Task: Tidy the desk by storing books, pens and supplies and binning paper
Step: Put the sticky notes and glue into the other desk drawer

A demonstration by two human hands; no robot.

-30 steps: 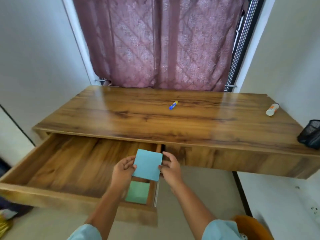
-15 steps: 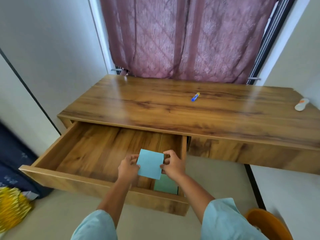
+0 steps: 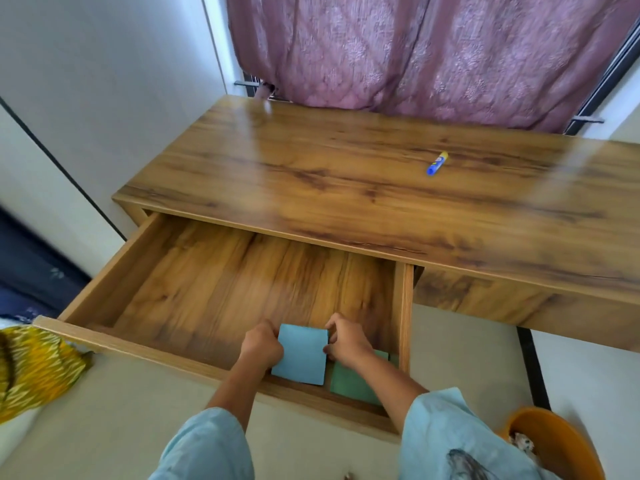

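We see a bright room, lit by soft daylight filtering through the mauve curtain (image 3: 433, 53) at the back. That light lays a pale sheen across the far left of the bench (image 3: 346, 188) top. Below the bench's front edge a soft shadow falls into the open drawer (image 3: 221, 292), whose floor looks smeared by motion blur. Toward the frame's edges we notice straight lines bending, and the yellow cloth (image 3: 34, 368) at left is blurred.

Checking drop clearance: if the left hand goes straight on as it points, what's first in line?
Probably the bare floor of the open wooden drawer. The left hand, gripping the light blue square pad, points forward and down into it; the green square pad lies to the right. Depth unclear.
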